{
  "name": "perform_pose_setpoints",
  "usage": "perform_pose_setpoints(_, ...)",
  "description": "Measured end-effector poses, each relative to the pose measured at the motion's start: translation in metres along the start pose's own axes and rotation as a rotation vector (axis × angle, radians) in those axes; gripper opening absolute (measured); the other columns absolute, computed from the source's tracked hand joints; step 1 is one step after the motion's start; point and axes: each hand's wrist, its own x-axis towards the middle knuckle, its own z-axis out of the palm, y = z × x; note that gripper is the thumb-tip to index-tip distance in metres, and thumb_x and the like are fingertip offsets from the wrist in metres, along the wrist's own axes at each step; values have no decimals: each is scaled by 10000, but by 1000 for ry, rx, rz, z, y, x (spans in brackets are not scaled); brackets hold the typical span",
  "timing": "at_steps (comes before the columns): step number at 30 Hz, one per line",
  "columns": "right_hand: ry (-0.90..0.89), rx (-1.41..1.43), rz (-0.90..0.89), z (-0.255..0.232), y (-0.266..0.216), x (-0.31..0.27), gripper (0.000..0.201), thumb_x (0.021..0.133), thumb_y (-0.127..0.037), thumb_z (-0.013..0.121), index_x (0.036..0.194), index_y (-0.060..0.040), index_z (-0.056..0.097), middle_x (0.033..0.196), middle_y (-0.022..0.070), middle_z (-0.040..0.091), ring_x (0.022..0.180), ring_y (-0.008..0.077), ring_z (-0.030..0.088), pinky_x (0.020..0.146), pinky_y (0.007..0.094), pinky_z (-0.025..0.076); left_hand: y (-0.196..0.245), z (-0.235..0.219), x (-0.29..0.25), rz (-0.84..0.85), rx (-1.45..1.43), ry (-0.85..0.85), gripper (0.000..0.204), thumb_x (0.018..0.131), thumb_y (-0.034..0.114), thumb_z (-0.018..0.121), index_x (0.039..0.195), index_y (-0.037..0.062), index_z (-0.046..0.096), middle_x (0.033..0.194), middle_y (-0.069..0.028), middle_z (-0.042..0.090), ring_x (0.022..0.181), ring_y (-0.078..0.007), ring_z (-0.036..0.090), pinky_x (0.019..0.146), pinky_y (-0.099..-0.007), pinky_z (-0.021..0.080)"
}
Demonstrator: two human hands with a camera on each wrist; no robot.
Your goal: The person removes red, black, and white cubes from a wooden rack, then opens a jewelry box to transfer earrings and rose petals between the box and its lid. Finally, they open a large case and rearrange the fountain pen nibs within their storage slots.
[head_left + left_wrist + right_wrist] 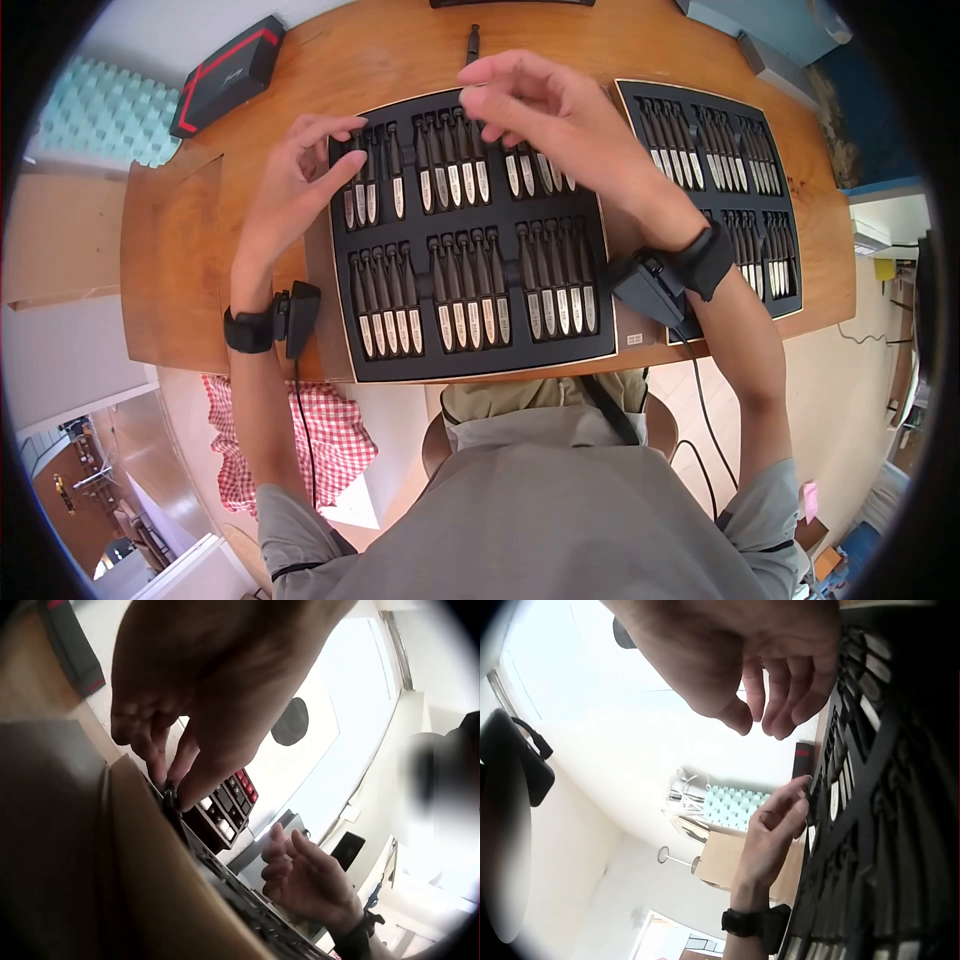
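A black tray [470, 222] holds rows of slim dark tapered tools with pale, round-ended labelled parts. My left hand [300, 170] is at its upper left compartment. There its thumb and forefinger pinch the dark end of a slim tapered tool [172, 801], seen in the left wrist view. My right hand [545, 110] hovers over the top edge of the tray, its fingers loosely bent. Nothing shows between those fingers [780, 712] in the right wrist view. Just beyond the right fingertips a single dark piece [473, 42] lies on the table.
A second black tray [700, 200] of similar tools lies at right on the wooden table [170, 270]. A black box with red stripes [228, 75] stands at the back left, near mint-green bumpy foam [110, 110]. Cables [303, 430] hang from both wrist cameras.
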Motion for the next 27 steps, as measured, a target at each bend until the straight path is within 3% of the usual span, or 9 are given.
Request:
perform_pose_setpoints(3, 20, -127, -7, -11, -7, 12, 369, 950, -316, 740, 1207, -57, 685, 992, 31, 729, 889, 90, 668, 782, 264, 518, -10, -3, 3, 25, 48, -28, 356, 916, 90, 774, 1267, 111, 721, 1036, 45, 493, 764, -49, 377, 679, -196, 361)
perform_pose_setpoints(5, 15, -264, -5, -17, -12, 25, 385, 935, -324, 742, 1211, -59, 697, 993, 30, 727, 919, 111, 669, 836, 294, 525, -17, -6, 5, 36, -19, -75, 412, 908, 58, 769, 1311, 96, 693, 1076, 39, 468, 817, -41, 411, 748, -194, 377)
perform_pose_setpoints(9, 4, -478, -67, -29, 5, 66, 443, 918, -368, 749, 1216, -45, 693, 983, 61, 732, 912, 161, 687, 834, 313, 535, -26, -5, 8, 28, -147, -57, 428, 866, 134, 832, 1277, 120, 714, 1051, 32, 462, 785, -59, 379, 697, -198, 366)
perform_pose_setpoints(11, -10, -824, -22, -34, 8, 85, 496, 940, -437, 733, 1257, -63, 662, 1065, 67, 736, 1005, 192, 693, 891, 337, 543, -27, -4, 7, 31, -158, -64, 432, 857, 146, 843, 1269, 125, 714, 1047, 28, 455, 786, -65, 372, 710, -198, 369)
perform_pose_setpoints(14, 109, -1117, 68, -29, 16, 102, 542, 895, -498, 754, 1207, -63, 664, 1067, 112, 739, 1011, 258, 710, 901, 382, 551, -30, -4, 7, 57, -159, -79, 400, 873, 68, 796, 1259, 93, 695, 1075, 27, 452, 817, -48, 399, 748, -193, 364)
perform_pose_setpoints(17, 85, -1274, 68, -32, 31, 116, 555, 871, -500, 762, 1198, -66, 648, 1050, 128, 745, 1020, 296, 719, 908, 409, 550, -27, -3, 6, 88, -106, -88, 375, 885, 87, 789, 1249, 93, 697, 1075, 24, 454, 816, -56, 386, 745, -198, 350)
perform_pose_setpoints(21, 76, -1204, 64, -39, 34, 124, 490, 839, -371, 795, 1196, -65, 655, 1031, 149, 750, 991, 341, 735, 910, 426, 568, -27, -4, 6, 84, -104, -75, 348, 869, 166, 821, 1201, 129, 723, 1053, 34, 455, 781, -82, 366, 730, -220, 363)
perform_pose_setpoints(23, 27, -1010, 226, -39, 24, 123, 499, 880, -298, 745, 1288, -48, 605, 985, 117, 749, 865, 221, 748, 787, 345, 592, -28, -5, 5, 82, -137, -80, 361, 870, 204, 825, 1210, 137, 720, 1061, 32, 463, 772, -83, 367, 719, -220, 355)
perform_pose_setpoints(27, 8, -834, 163, -30, 12, 112, 525, 855, -257, 770, 1317, -54, 624, 999, 121, 754, 806, 240, 766, 839, 331, 609, -24, -5, 3, 43, -149, -76, 394, 854, 251, 843, 1210, 138, 718, 1063, 34, 466, 813, -92, 397, 757, -229, 370)
